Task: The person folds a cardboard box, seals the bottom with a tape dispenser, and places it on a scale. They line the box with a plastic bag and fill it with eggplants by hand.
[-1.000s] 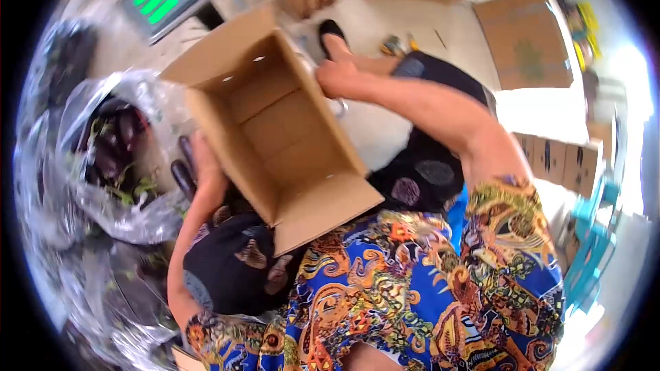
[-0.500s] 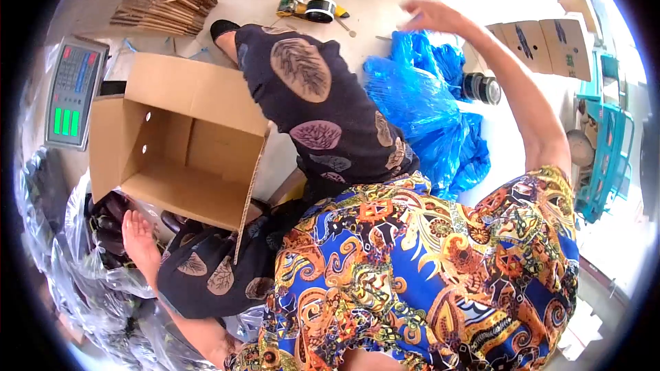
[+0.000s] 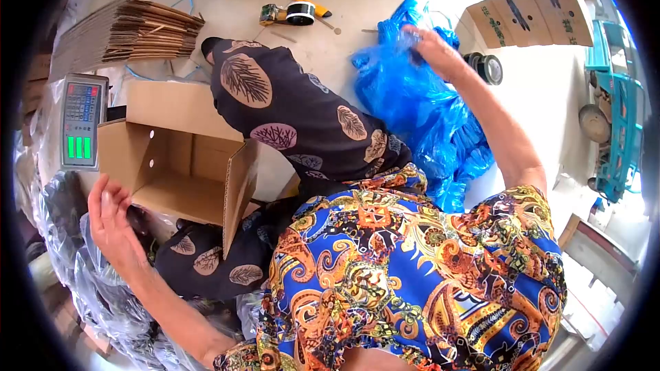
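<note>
My left hand (image 3: 113, 223) is open, fingers apart and palm up, beside the near left corner of an open cardboard box (image 3: 182, 196); it holds nothing. The box's flaps stand out and no contents show inside. Dark, shiny purple eggplants (image 3: 139, 223) lie under and behind that hand, mostly hidden. On the right, my right hand (image 3: 430, 51) is closed on the upper part of a heap of blue plastic bags (image 3: 430, 117), with some blue film blurred by its fingers. My legs in dark patterned trousers (image 3: 295, 103) lie between the box and the bags.
A digital scale (image 3: 84, 120) stands left of the box, below a stack of flattened cartons (image 3: 127, 34). Packing tape (image 3: 300, 13) and a yellow utility knife (image 3: 307, 1) lie on the floor. Clear plastic (image 3: 103, 295) covers the lower left. A teal cart (image 3: 612, 117) stands far right.
My right hand has come down onto the blue bags and taken hold of film. My left hand has risen from the eggplants toward the box corner. The view has shifted slightly.
</note>
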The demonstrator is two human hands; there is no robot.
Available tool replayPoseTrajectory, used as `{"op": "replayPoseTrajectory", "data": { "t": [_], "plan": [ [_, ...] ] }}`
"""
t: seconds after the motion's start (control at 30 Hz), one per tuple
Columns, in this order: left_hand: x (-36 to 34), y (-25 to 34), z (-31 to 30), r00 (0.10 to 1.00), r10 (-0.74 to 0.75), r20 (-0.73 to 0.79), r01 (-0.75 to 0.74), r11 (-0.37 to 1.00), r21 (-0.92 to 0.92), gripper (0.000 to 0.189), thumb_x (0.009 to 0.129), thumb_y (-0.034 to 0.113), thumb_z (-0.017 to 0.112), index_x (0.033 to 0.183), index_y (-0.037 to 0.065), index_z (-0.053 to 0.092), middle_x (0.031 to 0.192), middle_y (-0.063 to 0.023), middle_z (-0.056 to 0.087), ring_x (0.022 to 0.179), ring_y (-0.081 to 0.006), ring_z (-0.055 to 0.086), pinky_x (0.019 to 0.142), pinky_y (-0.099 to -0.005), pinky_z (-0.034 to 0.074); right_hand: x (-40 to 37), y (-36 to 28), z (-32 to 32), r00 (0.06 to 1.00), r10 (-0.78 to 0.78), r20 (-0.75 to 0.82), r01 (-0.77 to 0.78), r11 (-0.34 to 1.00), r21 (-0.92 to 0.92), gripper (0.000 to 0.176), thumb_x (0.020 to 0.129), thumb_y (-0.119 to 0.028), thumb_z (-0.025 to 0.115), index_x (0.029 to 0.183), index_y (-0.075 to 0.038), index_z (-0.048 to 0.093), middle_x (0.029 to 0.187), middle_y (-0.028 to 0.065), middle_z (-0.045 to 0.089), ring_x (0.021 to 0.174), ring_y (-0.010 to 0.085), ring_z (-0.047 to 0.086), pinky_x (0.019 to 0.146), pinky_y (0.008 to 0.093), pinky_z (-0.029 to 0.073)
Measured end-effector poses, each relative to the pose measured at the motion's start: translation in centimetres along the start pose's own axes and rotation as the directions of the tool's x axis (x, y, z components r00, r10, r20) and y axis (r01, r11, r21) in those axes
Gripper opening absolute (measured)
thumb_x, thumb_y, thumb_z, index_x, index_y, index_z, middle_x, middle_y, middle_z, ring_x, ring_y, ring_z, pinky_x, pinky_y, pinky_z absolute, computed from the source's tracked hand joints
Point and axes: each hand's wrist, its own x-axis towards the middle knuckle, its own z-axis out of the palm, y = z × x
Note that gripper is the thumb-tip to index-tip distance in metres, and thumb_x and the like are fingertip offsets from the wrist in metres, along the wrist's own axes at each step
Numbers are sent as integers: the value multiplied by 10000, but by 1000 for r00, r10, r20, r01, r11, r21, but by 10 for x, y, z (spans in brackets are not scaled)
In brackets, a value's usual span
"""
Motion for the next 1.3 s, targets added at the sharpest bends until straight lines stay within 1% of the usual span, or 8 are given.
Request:
{"op": "replayPoseTrajectory", "data": {
  "t": [0.17, 0.37, 0.43, 0.57, 0.77, 0.87, 0.97, 1.3],
  "plan": [
    [-36, 56, 120, 899, 70, 433, -66, 998, -25, 292, 968, 147, 533, 1212, -3, 589, 1047, -101, 660, 902, -171, 652, 800, -290, 522, 7, -68, 2, 994, -86, -74, 110, 890, 443, 277, 984, -139, 479, 1207, -34, 605, 948, 58, 655, 866, 151, 621, 860, 295, 535],
    [-49, 37, 244, 478, -82, 874, 441, 883, -158, 572, 934, 228, 597, 1412, 2, 380, 1337, -175, 530, 1170, -253, 567, 897, -368, 514, -12, -150, 22, 939, -344, -27, 190, 450, 873, 200, 978, -138, 498, 1072, -54, 653, 973, 61, 667, 950, 183, 620, 841, 339, 533],
    [-53, 29, 286, 612, -113, 783, 429, 878, -209, 614, 899, 244, 646, 1405, 23, 376, 1340, -153, 525, 1178, -236, 556, 895, -381, 508, -9, -172, 23, 835, -549, -27, 379, 540, 751, 231, 931, -101, 552, 1143, -49, 626, 1079, 94, 664, 1023, 225, 622, 921, 352, 514],
    [-17, 22, 342, 673, 112, 731, 309, 856, -415, 464, 843, 176, 706, 1245, 31, 523, 1119, -98, 623, 960, -164, 611, 743, -317, 524, -50, -246, 63, 551, -828, -104, 779, 555, -292, 379, 834, 26, 644, 1206, -36, 603, 1080, 65, 645, 931, 155, 612, 836, 285, 500],
    [4, 44, 275, 793, 26, 608, 484, 579, -656, 161, 885, 97, 610, 1014, 39, 687, 911, -60, 694, 849, -156, 649, 704, -313, 545, -15, -299, 70, 332, -925, -183, 935, 297, 193, 205, 898, -41, 593, 1098, -5, 618, 1039, 83, 642, 920, 138, 619, 814, 273, 510],
    [31, 49, 176, 867, 272, 418, -160, 946, -284, 231, 897, 155, 635, 1079, 14, 654, 976, -61, 689, 902, -149, 629, 838, -305, 507, -5, -320, 67, 577, -804, -144, 514, 220, 829, 240, 970, -171, 474, 1051, 15, 603, 1042, 112, 647, 962, 202, 638, 868, 328, 523],
    [39, 70, 78, 896, 352, 272, -404, 899, 169, 282, 891, 209, 619, 1077, 2, 663, 899, -45, 680, 814, -135, 613, 785, -291, 487, 8, -344, 69, 597, -779, -195, 526, 196, 828, 239, 970, -134, 432, 1072, 6, 596, 1018, 125, 660, 964, 233, 648, 903, 387, 524],
    [39, -74, -34, 960, 78, 267, -265, 549, 793, 340, 716, 62, 538, 1021, 53, 688, 892, -255, 650, 891, -437, 614, 831, -491, 482, 35, -324, 189, 651, -713, 262, 41, 377, 925, 266, 930, -150, 501, 1086, 31, 618, 1022, 121, 673, 931, 228, 645, 838, 357, 518]
  ]
}}
